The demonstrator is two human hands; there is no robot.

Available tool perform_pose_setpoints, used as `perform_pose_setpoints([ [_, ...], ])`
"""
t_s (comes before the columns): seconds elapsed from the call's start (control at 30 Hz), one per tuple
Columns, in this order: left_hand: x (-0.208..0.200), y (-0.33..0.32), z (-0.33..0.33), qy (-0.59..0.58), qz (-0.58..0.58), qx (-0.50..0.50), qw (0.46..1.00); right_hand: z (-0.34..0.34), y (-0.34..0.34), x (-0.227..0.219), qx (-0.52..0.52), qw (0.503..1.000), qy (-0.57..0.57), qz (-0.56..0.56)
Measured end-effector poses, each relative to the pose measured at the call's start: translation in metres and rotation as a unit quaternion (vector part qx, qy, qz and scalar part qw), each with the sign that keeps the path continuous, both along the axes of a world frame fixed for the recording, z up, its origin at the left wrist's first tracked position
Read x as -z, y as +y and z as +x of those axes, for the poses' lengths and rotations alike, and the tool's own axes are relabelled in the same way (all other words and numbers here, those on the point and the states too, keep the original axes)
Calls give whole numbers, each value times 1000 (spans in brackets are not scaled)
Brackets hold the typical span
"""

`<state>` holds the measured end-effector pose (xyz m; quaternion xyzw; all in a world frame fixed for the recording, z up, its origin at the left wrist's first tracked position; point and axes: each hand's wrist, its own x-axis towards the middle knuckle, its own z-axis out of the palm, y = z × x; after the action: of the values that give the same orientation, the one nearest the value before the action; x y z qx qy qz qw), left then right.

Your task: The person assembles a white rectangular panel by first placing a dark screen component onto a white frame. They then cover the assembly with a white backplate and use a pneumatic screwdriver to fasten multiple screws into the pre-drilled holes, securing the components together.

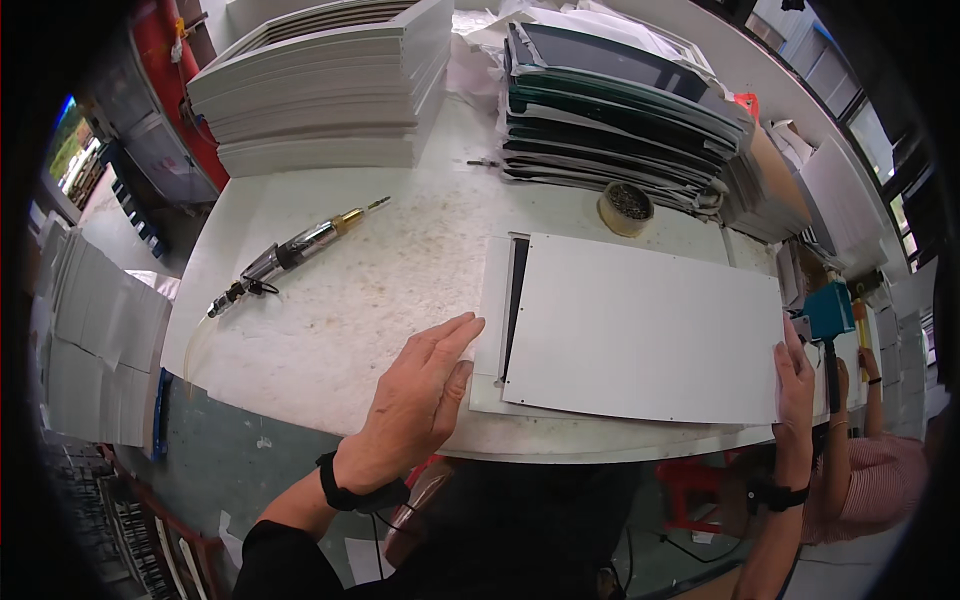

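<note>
A flat white panel with small holes along its edges lies on top of a pale frame. The panel sits a little askew, and a dark strip shows in the gap at its left side. My left hand is at the frame's left edge, fingers stretched out, holding nothing; whether the fingertips touch the edge is hard to tell. At the far side of the panel, my right hand grips its right edge, with some fingers hidden. Away to the left, a metal air screwdriver with a brass-coloured nose lies on the table.
Stacked white frames stand at the back left; dark glossy panels are piled at the back right. A round tub of small screws sits before them. At right, another person's arm is close to a teal tool.
</note>
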<state>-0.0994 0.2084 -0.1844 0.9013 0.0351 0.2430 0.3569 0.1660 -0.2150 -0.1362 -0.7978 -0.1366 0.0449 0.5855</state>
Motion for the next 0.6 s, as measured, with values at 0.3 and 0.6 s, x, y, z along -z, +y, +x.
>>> perform_pose_setpoints([
  [0.3, 17, -5, -1, -11, 31, -1, 999, 18, 22, 15, -23, 999, 7, -21],
  [0.6, 16, -7, 2, -1, 67, 6, 998, 36, 28, 22, -12, 998, 5, -57],
])
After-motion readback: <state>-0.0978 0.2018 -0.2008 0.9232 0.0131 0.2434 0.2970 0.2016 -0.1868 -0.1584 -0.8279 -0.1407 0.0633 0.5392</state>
